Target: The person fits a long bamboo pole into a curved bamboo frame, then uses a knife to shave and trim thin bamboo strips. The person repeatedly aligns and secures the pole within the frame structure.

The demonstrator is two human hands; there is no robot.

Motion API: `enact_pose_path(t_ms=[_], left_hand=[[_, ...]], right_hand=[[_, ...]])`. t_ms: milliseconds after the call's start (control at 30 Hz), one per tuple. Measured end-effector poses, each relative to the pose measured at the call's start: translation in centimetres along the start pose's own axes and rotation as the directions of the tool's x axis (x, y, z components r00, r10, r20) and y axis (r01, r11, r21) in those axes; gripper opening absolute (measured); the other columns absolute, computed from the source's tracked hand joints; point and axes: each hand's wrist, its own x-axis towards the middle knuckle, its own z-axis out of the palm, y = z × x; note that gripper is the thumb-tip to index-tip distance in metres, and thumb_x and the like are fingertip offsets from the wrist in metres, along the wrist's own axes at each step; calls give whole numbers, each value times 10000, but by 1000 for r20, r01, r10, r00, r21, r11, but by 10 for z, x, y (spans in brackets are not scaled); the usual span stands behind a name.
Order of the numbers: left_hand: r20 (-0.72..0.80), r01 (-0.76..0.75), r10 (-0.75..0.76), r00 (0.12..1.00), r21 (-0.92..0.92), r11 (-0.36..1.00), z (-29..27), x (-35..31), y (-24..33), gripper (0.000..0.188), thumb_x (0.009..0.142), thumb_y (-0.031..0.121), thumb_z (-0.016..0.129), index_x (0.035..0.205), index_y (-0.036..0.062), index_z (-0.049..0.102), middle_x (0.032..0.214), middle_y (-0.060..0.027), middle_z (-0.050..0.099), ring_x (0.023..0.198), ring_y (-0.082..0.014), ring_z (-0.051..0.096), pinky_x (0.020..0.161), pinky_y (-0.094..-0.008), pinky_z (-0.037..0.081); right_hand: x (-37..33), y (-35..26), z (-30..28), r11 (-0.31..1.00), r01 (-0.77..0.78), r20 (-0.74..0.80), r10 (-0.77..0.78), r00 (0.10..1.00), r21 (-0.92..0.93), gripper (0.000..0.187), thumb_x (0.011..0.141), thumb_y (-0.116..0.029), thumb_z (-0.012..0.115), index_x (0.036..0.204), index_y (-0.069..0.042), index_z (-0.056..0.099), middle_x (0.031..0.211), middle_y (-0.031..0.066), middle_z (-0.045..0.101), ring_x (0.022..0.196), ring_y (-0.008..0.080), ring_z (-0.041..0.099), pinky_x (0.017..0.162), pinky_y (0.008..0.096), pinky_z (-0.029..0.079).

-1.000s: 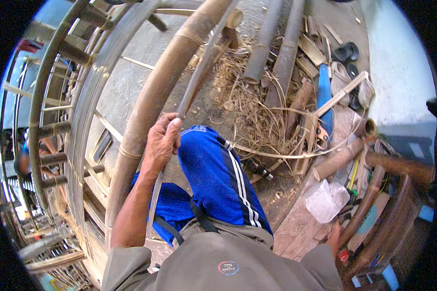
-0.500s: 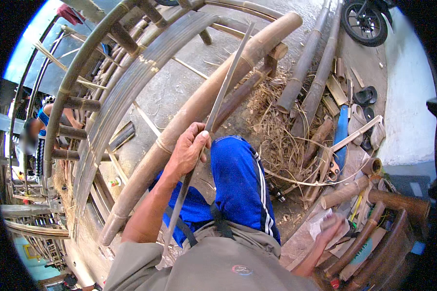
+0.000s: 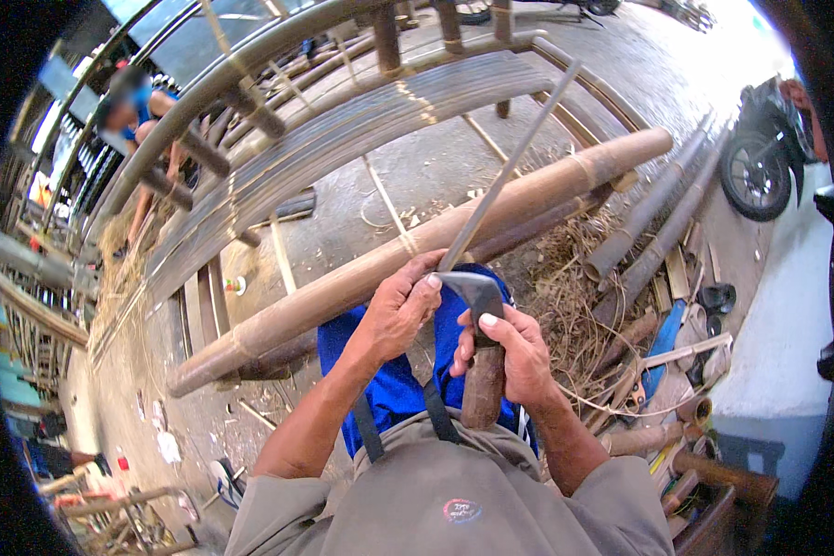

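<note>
My left hand (image 3: 394,313) is closed round a long, thin bamboo strip (image 3: 512,167), which slants up and away to the right over a thick bamboo pole (image 3: 343,292). In my right hand (image 3: 521,357) is a knife (image 3: 482,389) with a thick wooden handle and a dark, bent blade. The handle points down toward my body. The blade's tip reaches left to the strip, right beside my left fingers; whether it touches the strip I cannot tell. Both hands are above my lap, on the near side of the pole.
Beyond the pole stands a bamboo bench (image 3: 343,116) with a slatted seat. Fibrous shavings (image 3: 570,269) heap on the right, beside long grey bamboo poles (image 3: 653,208). A motorbike wheel (image 3: 758,174) is at far right. Another person (image 3: 144,111) sits at far left.
My right hand has come in from the lower right, now with a knife in it, to meet my left hand at the strip. The head view has turned.
</note>
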Motion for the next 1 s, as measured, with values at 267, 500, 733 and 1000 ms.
enact_pose_path(t_ms=[267, 500, 733, 1000], left_hand=[[-46, -48, 46, 998, -23, 999, -19, -35, 8, 417, 1051, 166, 484, 1438, 13, 512, 962, 11, 627, 746, -49, 501, 649, -214, 428], [39, -198, 195, 980, 279, 940, -24, -48, 21, 506, 1036, 325, 569, 1391, -31, 520, 1017, -59, 698, 945, -128, 634, 897, -329, 510], [-54, -120, 140, 989, 274, 954, -16, -48, 23, 332, 1034, 297, 607, 1143, -16, 598, 857, -94, 680, 780, -153, 594, 731, -335, 497], [-164, 292, -241, 957, 531, 795, -19, -81, -25, 363, 987, 374, 634, 924, 16, 642, 704, -75, 569, 641, -121, 485, 577, -360, 418]], right_hand=[[12, 15, 30, 951, -225, 166, 192, 967, 212, 321, 1067, -307, 526, 993, -5, 607, 640, 59, 559, 524, 200, 581, 511, 362, 512], [10, -5, 50, 967, -233, 176, 213, 961, 103, 348, 1073, -320, 515, 987, 4, 608, 626, 69, 547, 520, 211, 585, 514, 387, 524], [9, 16, 33, 998, -50, 100, 53, 994, -25, 328, 1076, -284, 512, 990, 11, 626, 650, 72, 585, 540, 195, 603, 518, 349, 522], [25, -151, 22, 679, 732, -518, -648, 558, -62, 289, 1049, -366, 528, 966, -104, 619, 651, -23, 522, 536, 84, 481, 518, 282, 467]])
